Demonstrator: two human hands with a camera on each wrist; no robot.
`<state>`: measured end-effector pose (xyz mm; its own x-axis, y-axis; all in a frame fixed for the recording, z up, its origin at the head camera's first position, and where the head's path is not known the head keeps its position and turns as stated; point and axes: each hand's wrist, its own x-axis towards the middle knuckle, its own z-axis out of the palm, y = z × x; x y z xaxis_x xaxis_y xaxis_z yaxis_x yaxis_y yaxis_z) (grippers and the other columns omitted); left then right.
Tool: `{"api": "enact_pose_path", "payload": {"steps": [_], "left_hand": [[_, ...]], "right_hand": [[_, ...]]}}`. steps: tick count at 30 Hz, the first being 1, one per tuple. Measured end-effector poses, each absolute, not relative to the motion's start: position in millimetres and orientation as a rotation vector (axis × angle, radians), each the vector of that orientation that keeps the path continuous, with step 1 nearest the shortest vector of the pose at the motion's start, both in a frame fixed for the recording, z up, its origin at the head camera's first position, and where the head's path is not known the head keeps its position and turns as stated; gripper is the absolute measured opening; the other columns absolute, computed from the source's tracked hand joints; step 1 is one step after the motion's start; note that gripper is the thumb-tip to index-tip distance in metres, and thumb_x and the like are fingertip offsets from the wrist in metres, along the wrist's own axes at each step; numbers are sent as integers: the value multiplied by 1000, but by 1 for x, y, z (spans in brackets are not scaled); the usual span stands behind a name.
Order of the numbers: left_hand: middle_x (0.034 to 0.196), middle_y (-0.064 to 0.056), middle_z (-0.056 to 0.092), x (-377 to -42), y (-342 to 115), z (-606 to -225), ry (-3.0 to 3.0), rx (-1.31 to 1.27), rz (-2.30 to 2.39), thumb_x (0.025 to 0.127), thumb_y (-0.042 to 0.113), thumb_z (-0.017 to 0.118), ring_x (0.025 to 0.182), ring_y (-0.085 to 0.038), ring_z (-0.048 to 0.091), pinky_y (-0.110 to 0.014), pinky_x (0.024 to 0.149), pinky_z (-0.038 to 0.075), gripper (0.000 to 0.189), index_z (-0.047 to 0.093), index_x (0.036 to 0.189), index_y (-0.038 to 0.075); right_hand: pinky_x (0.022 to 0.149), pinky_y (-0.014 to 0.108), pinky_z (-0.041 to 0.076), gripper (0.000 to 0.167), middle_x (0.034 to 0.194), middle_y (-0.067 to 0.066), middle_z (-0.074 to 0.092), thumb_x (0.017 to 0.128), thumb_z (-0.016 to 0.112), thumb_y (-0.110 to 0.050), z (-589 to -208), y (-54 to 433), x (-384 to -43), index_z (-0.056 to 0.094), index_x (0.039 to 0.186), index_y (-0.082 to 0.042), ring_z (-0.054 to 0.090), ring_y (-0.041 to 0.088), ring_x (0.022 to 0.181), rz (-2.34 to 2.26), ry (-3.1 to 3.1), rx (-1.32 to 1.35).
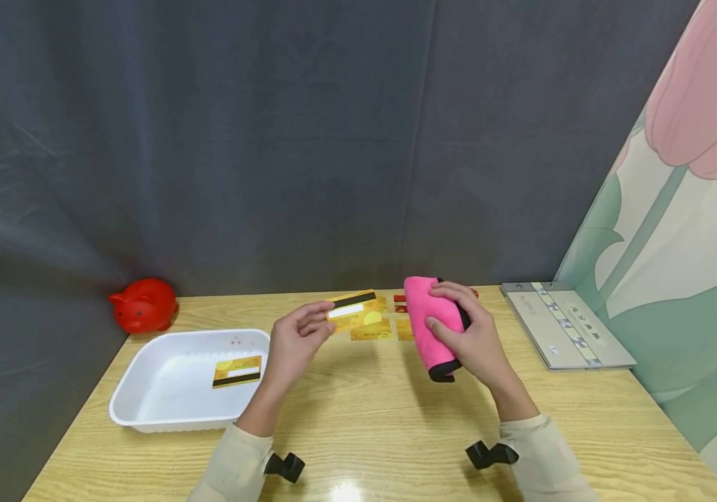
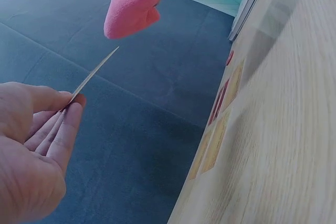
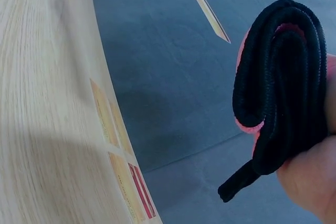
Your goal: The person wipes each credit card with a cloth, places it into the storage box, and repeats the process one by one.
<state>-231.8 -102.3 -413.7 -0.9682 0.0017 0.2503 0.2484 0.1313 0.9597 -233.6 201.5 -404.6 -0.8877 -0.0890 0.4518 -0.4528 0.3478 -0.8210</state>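
My left hand [image 1: 295, 341] pinches a gold bank card [image 1: 355, 312] by its left end, between thumb and fingers. The card's dark magnetic stripe and white strip show in the head view; in the left wrist view the card [image 2: 94, 73] appears nearly edge-on. A folded pink cloth [image 1: 423, 314] with black edging is gripped in my right hand [image 1: 474, 338], raised above the table. Its folded black edges [image 3: 283, 77] fill much of the right wrist view. Card and cloth are apart. On the table behind them lie several gold cards [image 1: 371, 330] and a red card [image 1: 400, 308], partly hidden.
At left, a white plastic tray [image 1: 164, 422] holds one gold card [image 1: 237, 372]. A red piggy bank [image 1: 143, 307] stands behind it. A grey album-like folder [image 1: 565, 328] lies at the right. A dark curtain [image 1: 308, 139] hangs along the table's back edge.
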Motion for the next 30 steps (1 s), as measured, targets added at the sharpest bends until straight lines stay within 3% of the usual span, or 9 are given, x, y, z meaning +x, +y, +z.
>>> {"api": "enact_pose_path", "payload": {"steps": [5,10,15,22,30], "left_hand": [[116,-10,77,-231,-98,-418,-2242,-262,-1933,92,10,77,99,-14,75,-22,84,61,30,76,122,16],[113,-12,78,-230,-92,-421,-2233,-275,-1937,92,8,77,98,-20,76,-21,83,61,30,76,121,14],[108,-14,78,-230,-87,-423,-2216,-284,-1961,90,4,78,96,-18,76,-19,81,60,28,76,117,11],[106,-15,78,-227,-80,-422,-2192,-292,-1989,88,2,79,93,-13,74,-19,81,60,28,76,115,9],[108,-14,78,-224,-75,-422,-2173,-307,-1985,88,1,78,98,-17,75,-18,81,60,27,76,114,8]], "right_hand": [[88,19,53,43,149,4,53,92,77,-9,-406,196,-231,65,133,-15,52,19,128,1582,-2283,497],[94,15,50,43,147,5,56,90,79,-8,-408,185,-229,67,130,-16,50,11,133,1565,-2252,567],[93,17,51,42,142,4,59,89,79,-6,-414,175,-228,68,128,-17,50,6,132,1528,-2253,646],[98,19,50,40,141,3,59,89,79,-6,-421,163,-226,68,126,-17,50,12,134,1530,-2255,739],[101,24,52,41,144,3,58,89,79,-7,-423,150,-218,67,127,-18,51,21,135,1505,-2301,794]]}}
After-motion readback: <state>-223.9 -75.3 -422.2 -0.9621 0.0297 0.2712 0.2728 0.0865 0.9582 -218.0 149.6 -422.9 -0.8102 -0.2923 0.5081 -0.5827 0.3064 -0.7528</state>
